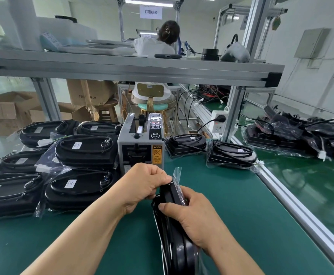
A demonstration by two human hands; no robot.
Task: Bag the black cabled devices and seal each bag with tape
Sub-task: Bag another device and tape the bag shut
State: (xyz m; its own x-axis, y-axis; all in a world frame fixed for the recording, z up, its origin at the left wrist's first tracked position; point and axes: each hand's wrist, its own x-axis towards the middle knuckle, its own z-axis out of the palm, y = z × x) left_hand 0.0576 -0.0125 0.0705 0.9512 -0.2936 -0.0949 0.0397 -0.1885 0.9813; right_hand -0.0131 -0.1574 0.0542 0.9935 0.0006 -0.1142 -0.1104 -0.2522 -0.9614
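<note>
Now both hands clamped on one black device (175,235) held on edge, left hand (142,185) pinching its far end, right hand (190,217) curled around its middle, clear bag (177,173) flap sticking up, tape dispenser (141,143) just beyond.

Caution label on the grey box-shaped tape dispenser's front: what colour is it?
The rectangular caution label is orange with black print; the head view shows it best.

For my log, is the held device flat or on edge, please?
On edge: left hand and right hand grip the device, rim upward.
</note>
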